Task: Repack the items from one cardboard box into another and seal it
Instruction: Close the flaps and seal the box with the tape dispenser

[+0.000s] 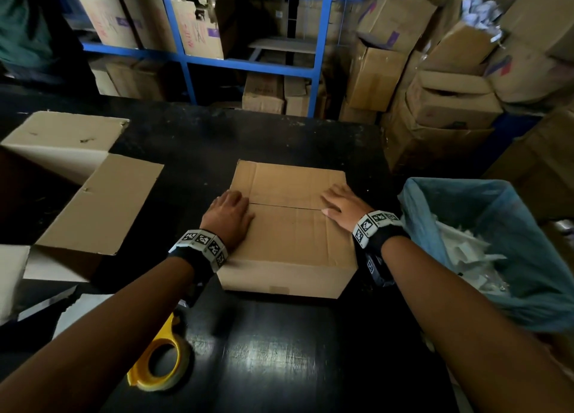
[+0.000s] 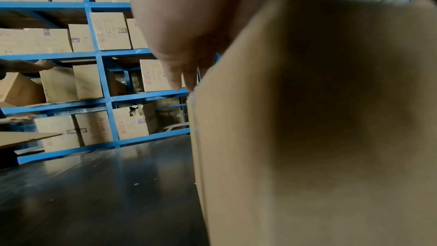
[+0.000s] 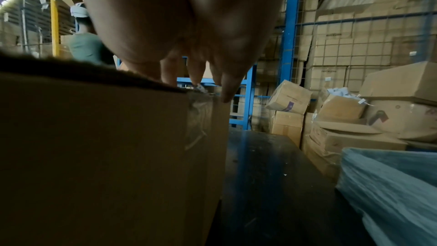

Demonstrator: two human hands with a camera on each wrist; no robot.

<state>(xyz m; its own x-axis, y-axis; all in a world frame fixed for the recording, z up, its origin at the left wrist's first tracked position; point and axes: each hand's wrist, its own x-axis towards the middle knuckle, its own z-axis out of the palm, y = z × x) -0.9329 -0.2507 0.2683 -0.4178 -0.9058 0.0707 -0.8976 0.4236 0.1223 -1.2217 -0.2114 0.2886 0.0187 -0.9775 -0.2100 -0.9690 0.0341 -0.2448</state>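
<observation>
A black table (image 1: 279, 350) fills the lower part of the head view, with blue shelving (image 1: 323, 39) full of cartons (image 1: 198, 24) behind it at 12 o'clock and a loose heap of more cartons (image 1: 450, 102) at 2 o'clock. At 9 o'clock on the table an open cardboard box (image 1: 93, 201) stands with its flaps spread outward; what is inside cannot be seen. At 3 o'clock a blue plastic bag (image 1: 512, 257) holds white paper scraps (image 1: 466, 257).

In the middle of the table sits the closed cardboard box (image 1: 289, 241), its two top flaps folded down and meeting at a seam across the lid. The left hand (image 1: 228, 217) lies on the lid's left edge at the seam, fingers extended and bent over the edge, gripping nothing. The right hand (image 1: 343, 207) lies flat on the lid's right edge at the seam, fingers straight and spread. The right wrist view shows those fingertips (image 3: 225, 93) reaching the box's far top corner.

At 7 o'clock, partly under the left forearm, a yellow tape dispenser (image 1: 161, 363) with a roll of clear tape lies on the table, apart from both hands.
</observation>
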